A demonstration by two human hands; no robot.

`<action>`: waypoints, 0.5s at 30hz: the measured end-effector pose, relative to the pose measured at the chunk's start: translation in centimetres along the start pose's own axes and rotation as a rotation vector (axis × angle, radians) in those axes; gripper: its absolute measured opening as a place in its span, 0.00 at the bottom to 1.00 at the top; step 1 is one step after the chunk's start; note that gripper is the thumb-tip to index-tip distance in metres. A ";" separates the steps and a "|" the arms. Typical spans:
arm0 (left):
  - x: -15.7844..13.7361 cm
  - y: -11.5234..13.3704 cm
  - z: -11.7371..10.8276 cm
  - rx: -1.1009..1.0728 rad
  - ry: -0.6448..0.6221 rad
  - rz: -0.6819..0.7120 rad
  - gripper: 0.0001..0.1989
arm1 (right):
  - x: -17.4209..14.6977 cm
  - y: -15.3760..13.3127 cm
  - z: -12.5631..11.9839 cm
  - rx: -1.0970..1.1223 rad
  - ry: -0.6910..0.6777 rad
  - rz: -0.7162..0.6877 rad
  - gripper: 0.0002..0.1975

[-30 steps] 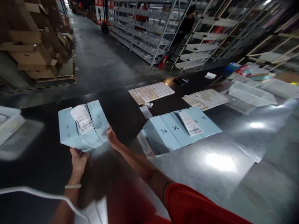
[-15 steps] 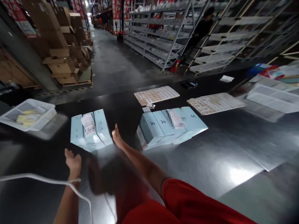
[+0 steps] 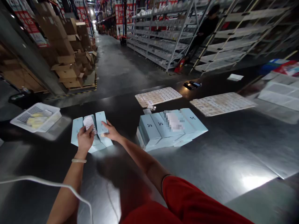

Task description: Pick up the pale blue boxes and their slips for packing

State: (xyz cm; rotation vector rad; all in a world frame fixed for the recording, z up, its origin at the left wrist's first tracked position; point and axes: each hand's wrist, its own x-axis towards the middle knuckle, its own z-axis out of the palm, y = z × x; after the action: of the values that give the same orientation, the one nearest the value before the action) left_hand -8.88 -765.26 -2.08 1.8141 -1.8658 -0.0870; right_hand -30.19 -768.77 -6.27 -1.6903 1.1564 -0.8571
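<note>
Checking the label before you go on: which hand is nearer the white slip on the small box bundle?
Left. The left hand touches the white slip; the right hand rests beside it on the box bundle.

A warehouse: long aisle of metal shelving racks (image 3: 163, 40), stacked cardboard cartons (image 3: 67, 62) on a pallet.

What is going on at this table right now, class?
A person in a red sleeve has both hands on a small set of pale blue boxes lying on a dark table. The left hand touches a paper slip on top; the right hand rests on the rightmost box. A bigger row of boxes lies to the right, a white basket to the left.
</note>
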 end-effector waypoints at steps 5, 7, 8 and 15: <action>0.9 1.7 0.2 0.037 -0.049 0.002 0.24 | -0.3 0.9 0.0 0.043 0.006 -0.008 0.56; 1.2 2.6 0.2 0.053 -0.074 0.003 0.25 | -0.3 1.0 0.2 0.037 0.009 -0.022 0.57; 1.2 2.9 0.2 0.061 -0.086 0.002 0.26 | -0.4 1.0 0.3 0.037 0.010 -0.027 0.57; -0.6 2.6 -1.4 0.001 -0.072 -0.110 0.34 | 0.2 -0.3 1.0 -0.036 -0.067 -0.007 0.67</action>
State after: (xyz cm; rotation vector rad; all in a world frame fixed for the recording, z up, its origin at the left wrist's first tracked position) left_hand -10.70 -763.99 0.00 1.9371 -1.8128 -0.1933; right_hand -29.21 -768.61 -6.38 -1.7401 1.1275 -0.7818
